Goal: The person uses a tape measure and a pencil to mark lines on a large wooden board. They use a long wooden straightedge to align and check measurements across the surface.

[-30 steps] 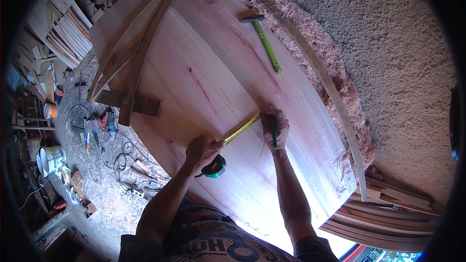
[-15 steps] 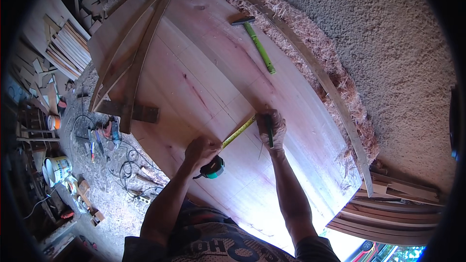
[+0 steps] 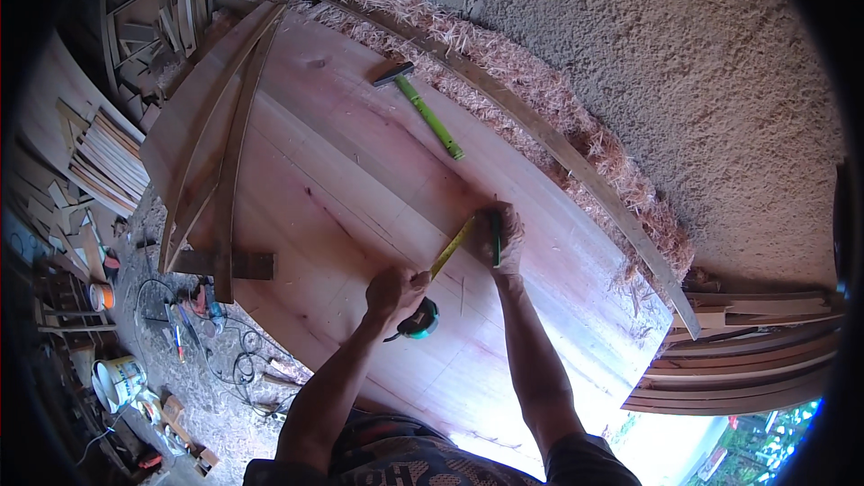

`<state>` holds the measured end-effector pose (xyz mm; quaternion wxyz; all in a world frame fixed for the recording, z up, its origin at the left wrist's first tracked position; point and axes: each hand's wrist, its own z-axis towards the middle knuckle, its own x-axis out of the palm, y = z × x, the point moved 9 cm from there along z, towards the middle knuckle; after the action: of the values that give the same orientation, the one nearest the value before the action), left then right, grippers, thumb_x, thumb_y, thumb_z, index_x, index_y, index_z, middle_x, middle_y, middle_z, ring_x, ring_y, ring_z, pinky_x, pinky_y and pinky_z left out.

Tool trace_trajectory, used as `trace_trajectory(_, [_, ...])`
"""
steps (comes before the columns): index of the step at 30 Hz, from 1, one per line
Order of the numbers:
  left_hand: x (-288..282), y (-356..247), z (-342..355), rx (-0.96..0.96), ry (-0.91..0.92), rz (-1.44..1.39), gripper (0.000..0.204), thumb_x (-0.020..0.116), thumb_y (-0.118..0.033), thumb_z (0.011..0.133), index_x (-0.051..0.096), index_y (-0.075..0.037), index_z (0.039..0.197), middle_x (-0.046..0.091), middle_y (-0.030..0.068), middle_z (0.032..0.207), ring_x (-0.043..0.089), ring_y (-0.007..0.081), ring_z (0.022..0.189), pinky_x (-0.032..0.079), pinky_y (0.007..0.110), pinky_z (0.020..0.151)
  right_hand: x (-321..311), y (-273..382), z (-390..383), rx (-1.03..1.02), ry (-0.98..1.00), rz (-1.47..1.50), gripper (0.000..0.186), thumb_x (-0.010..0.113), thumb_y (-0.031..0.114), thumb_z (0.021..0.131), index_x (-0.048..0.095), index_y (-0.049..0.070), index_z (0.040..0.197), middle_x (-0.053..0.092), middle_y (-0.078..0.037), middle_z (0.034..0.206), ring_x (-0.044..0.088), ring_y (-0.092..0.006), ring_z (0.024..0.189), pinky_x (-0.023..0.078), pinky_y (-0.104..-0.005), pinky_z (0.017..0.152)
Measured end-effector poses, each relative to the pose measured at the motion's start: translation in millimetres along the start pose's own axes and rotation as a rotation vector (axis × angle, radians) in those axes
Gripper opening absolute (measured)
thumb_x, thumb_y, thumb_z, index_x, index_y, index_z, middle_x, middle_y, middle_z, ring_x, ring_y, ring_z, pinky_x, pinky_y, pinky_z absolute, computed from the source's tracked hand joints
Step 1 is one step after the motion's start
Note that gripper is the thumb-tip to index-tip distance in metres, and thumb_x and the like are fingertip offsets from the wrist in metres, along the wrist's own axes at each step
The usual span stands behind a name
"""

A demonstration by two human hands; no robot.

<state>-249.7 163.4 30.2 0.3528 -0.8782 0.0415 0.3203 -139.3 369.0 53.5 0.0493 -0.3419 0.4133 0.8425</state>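
My left hand (image 3: 393,295) is closed around a tape measure, whose black and teal case (image 3: 420,319) hangs just below the fingers. From there a short stretch of yellow blade (image 3: 452,250) runs up and right toward my right hand (image 3: 510,247). That hand is closed, gripping a slim dark green pencil-like tool (image 3: 497,238) upright; whether it also grips the blade's end is hidden. Both hands are over a wide pale wooden panel (image 3: 360,175) with reddish streaks and thin drawn lines. Farther off on the panel lies a hammer (image 3: 432,119) with a bright green handle.
Curved wooden strips (image 3: 236,153) and a short dark board (image 3: 256,265) lie on the panel's left. A long bent strip (image 3: 549,139) and shavings (image 3: 585,126) line its far right edge. Curved planks (image 3: 738,369) are stacked at right. Cables (image 3: 243,364) and a bucket (image 3: 119,380) are on the floor.
My left hand and the tape case have moved closer to my right hand, and less blade shows between them. The view has shifted, so the hammer and strips appear lower and farther left.
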Motion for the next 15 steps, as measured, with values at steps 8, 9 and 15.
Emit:
trace_trajectory(8, [6, -17, 47, 0.083, -0.066, -0.028, 0.051, 0.056, -0.047, 0.088, 0.065, -0.001, 0.067, 0.063, 0.0153, 0.062, 0.065, 0.0275, 0.059, 0.05, 0.042, 0.061, 7, -35, 37, 0.142, 0.027, 0.11, 0.018, 0.068, 0.019, 0.087, 0.06, 0.022, 0.103, 0.07, -0.002, 0.09, 0.066, -0.0275, 0.088, 0.045, -0.0419, 0.078])
trace_trajectory(9, [6, -16, 48, 0.062, -0.048, -0.026, 0.052, 0.056, -0.048, 0.087, 0.064, -0.001, 0.067, 0.063, 0.0149, 0.061, 0.065, 0.0271, 0.059, 0.05, 0.042, 0.06, 7, -35, 36, 0.13, 0.026, 0.085, 0.019, 0.068, 0.019, 0.086, 0.06, 0.022, 0.103, 0.07, -0.002, 0.09, 0.066, -0.0275, 0.088, 0.045, -0.0418, 0.078])
trace_trajectory(15, [5, -17, 49, 0.002, -0.002, 0.005, 0.05, 0.057, -0.048, 0.087, 0.068, -0.001, 0.075, 0.066, 0.0188, 0.071, 0.068, 0.0341, 0.072, 0.051, 0.044, 0.068, 8, -33, 35, 0.16, 0.038, 0.042, 0.035, 0.068, 0.01, 0.076, 0.058, 0.023, 0.108, 0.07, 0.001, 0.093, 0.064, -0.0267, 0.091, 0.044, -0.0417, 0.079])
